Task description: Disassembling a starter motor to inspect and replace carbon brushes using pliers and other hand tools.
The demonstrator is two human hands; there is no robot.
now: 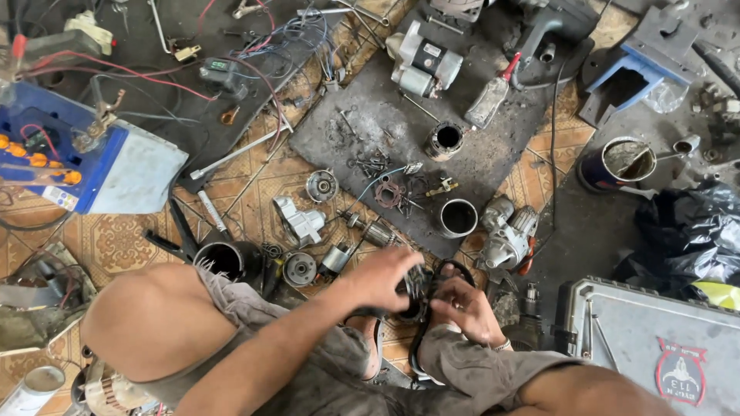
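Both hands meet low in the middle of the scene, over a dark, round metal motor part (414, 296) with shiny ridged fins showing between the fingers. The left hand (379, 277) curls over its top, fingers bent and close together, gripping it; the right hand (462, 308) cups it from three o'clock, fingers pressed around its rim beside a black rubber belt loop (447, 270). At twelve o'clock from the hands lies a grimy dark mat (370, 123) strewn with small screws and springs, and a smooth open steel cylinder (459, 218). At two o'clock sits a dull cast-aluminium starter motor (509, 235). At nine o'clock stands a black round housing (223, 258) on patterned floor tiles (116, 243).
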